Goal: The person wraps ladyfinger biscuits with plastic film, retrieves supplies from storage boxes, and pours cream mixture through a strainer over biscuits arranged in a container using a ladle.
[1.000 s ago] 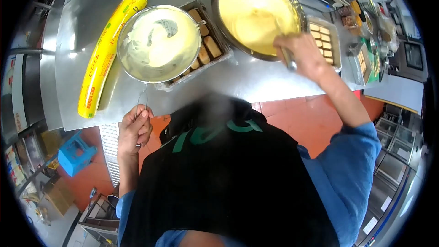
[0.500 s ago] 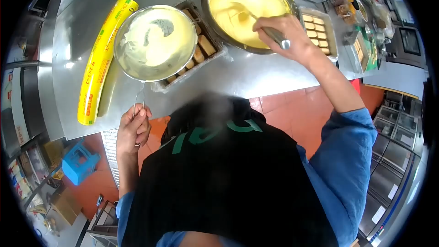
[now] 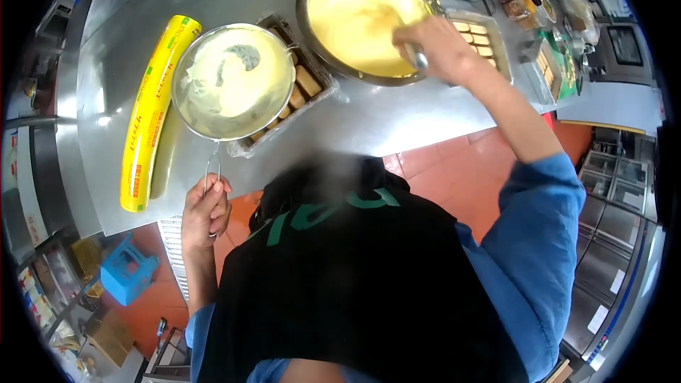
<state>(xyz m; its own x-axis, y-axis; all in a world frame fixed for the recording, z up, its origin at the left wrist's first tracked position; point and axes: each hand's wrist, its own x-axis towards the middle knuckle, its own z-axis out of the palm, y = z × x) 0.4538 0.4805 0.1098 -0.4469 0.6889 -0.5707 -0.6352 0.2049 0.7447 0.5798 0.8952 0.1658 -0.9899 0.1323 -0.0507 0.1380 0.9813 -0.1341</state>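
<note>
A black apron (image 3: 340, 276) with green lettering is seen nearest the camera; blue sleeves (image 3: 539, 220) are worn with it. Just beyond, by the table's near edge, the left hand (image 3: 206, 209) is noted with thumb and fingers pressed together, the looped wire handle (image 3: 216, 146) of a sieve being pinched between them. The sieve (image 3: 202, 122) is held over the steel table (image 3: 383, 117), its handle directed towards the body. Pale cream (image 3: 237, 89) is contained in the sieve and is marked by a grey crescent. Part of a dark, film-edged tray (image 3: 320, 69) of biscuits (image 3: 308, 81) is hidden by the sieve; whether the two are in contact cannot be determined. To the left of the sieve, a yellow printed roll (image 3: 157, 113) is laid on the table.

Further out, on the right, a utensil (image 3: 421, 60) is gripped by the right hand (image 3: 441, 46), its handle being enclosed by the fingers. The hand is positioned at the near right side of a large metal bowl (image 3: 307, 35), and the utensil is directed into yellow batter (image 3: 362, 14); its far end is blurred and cannot be identified. Beyond the hand, a pale tray (image 3: 501, 46) is filled with rows of light biscuits (image 3: 481, 40). Jars (image 3: 521, 8) are placed farther off, at the upper right.
</note>
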